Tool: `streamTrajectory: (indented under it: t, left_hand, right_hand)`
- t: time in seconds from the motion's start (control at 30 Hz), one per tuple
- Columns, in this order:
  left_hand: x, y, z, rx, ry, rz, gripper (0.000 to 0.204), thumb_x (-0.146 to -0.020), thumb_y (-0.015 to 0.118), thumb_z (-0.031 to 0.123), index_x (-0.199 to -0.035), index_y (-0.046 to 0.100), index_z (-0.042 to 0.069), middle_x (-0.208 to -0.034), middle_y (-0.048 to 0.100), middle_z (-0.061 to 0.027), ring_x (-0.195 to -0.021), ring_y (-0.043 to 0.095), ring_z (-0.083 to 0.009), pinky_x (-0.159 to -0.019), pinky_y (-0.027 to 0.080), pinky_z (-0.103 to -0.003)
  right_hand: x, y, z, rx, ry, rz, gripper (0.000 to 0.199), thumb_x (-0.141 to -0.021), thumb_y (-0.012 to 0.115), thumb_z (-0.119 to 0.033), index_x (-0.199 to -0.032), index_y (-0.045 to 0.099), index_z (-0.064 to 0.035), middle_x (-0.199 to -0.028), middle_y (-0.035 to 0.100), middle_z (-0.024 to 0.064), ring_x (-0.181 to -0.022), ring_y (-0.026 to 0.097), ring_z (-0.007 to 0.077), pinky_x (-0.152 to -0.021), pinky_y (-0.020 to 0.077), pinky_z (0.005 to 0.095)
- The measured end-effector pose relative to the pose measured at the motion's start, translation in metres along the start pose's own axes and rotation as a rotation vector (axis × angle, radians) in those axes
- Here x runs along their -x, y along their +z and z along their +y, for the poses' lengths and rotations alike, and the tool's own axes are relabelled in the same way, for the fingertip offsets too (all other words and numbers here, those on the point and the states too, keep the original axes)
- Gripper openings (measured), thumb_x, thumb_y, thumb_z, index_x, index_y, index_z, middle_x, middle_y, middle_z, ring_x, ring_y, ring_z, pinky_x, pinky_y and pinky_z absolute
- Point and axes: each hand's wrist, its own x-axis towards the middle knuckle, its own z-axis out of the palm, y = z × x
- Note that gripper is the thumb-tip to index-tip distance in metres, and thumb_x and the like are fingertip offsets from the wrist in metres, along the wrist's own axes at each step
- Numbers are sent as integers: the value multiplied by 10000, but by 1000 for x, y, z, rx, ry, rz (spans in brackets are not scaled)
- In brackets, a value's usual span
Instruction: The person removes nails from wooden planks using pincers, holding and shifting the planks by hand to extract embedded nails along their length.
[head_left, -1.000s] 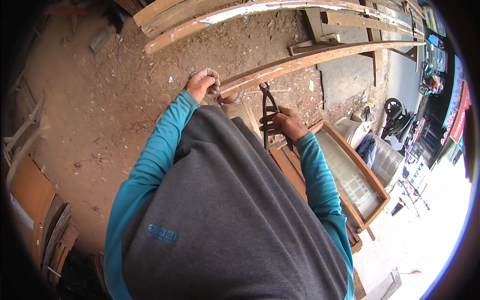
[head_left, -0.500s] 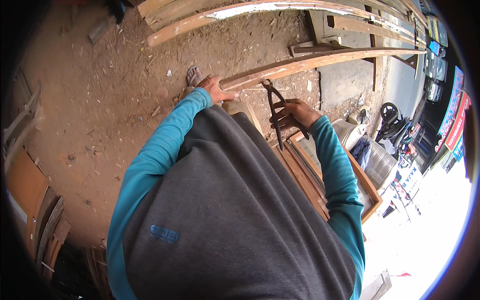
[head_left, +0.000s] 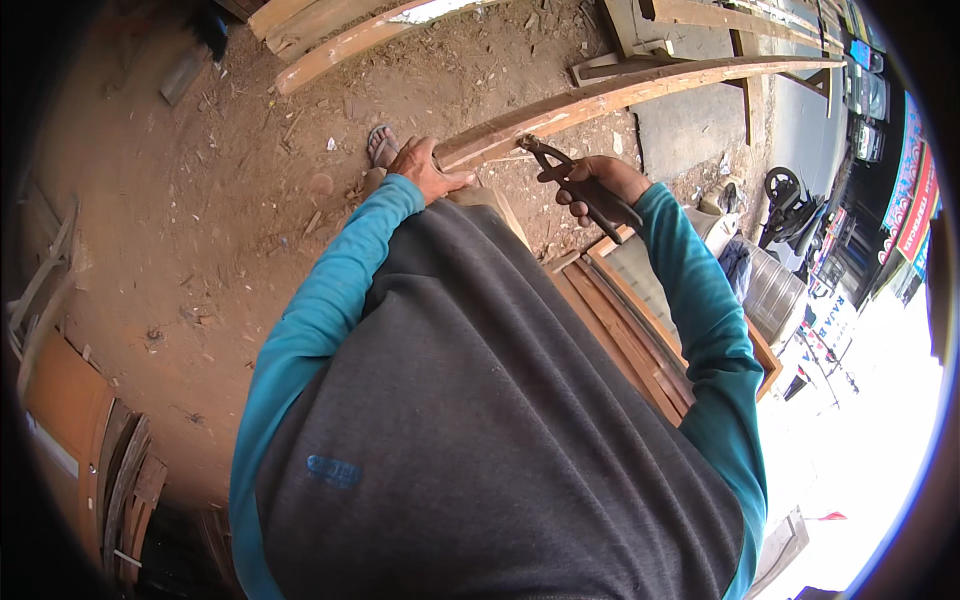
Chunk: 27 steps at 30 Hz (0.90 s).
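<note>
A long wooden beam (head_left: 600, 100) runs from in front of me toward the upper right. My left hand (head_left: 425, 172) grips its near end, with the thumb stretched along the side. In my right hand (head_left: 610, 182) is a pair of dark metal pincers (head_left: 546, 154), its handles inside my curled fingers. The pincers' jaws touch the near side of the beam, a little to the right of my left hand. Whatever sits between the jaws is too small to make out.
Wooden frames with panes (head_left: 640, 330) lie to my right, near a metal drum (head_left: 775, 292). More planks (head_left: 340, 45) stretch along the far side. Boards (head_left: 75, 420) lean at the lower left. The dirt floor (head_left: 200, 200) is strewn with wood chips.
The pincers' handles have come together and swung to the right, as my right hand moved slightly up. My left hand keeps its hold on the beam's end.
</note>
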Motion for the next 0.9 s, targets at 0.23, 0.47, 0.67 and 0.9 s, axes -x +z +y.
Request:
streamTrajectory:
  t: [0.23, 0.47, 0.67, 0.9]
  left_hand:
    - [-8, -16, 10, -57, 4, -124, 781, -646, 834, 589, -1098, 664, -26, -1126, 672, -264, -1121, 622, -399, -1003, 473, -440]
    - [-29, -26, -4, 63, -20, -331, 909, -634, 825, 633, -1224, 657, -38, -1192, 678, -262, -1118, 657, -362, -989, 502, -422]
    - [-20, -26, -13, 114, 44, -109, 808, -754, 711, 742, -1111, 701, 18, -1077, 708, -219, -1031, 674, -347, -927, 514, -434]
    - [-1, -41, 41, 311, -18, 7, 592, -971, 571, 573, -902, 692, -2, -824, 680, -164, -775, 623, -243, -758, 494, -382]
  right_hand:
    - [-39, 67, 58, -370, -172, 210, 216, -959, 443, -174, -1025, 528, 13, -780, 528, 70, -598, 491, 163, -547, 437, 324]
    - [-119, 110, 113, 20, -579, 655, 298, -934, 448, -178, -1115, 530, 43, -897, 613, 232, -749, 617, 364, -678, 512, 492]
    - [-95, 104, 102, 380, -693, 705, 349, -916, 479, -182, -1193, 563, 12, -1024, 644, 312, -981, 631, 454, -876, 477, 499]
    - [-34, 90, 95, 722, -563, 538, 317, -868, 513, -156, -1097, 613, 40, -918, 648, 290, -869, 642, 460, -802, 496, 498]
